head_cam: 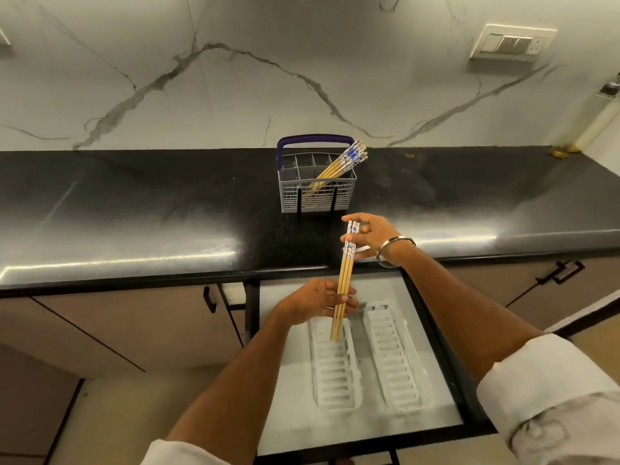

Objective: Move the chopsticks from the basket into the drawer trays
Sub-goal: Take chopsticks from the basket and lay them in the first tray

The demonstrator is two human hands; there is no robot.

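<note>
A bundle of wooden chopsticks (345, 280) with blue-and-white tops hangs almost upright over the open drawer (432, 333). My left hand (318, 302) grips its lower part and my right hand (369, 234) pinches its patterned top. The tips point down at the left white slotted tray (335, 374); a second tray (391, 357) lies beside it on the right. Both trays hold nothing. The grey plastic basket (317, 186) with a purple handle stands on the black countertop behind my hands. Several more chopsticks (339, 167) lean to the right inside it.
The black countertop (134, 213) runs the full width, its front edge just above the drawer. Brown cabinet fronts with black handles (209, 298) flank the drawer. A switch plate (513, 41) sits on the marble wall at the upper right.
</note>
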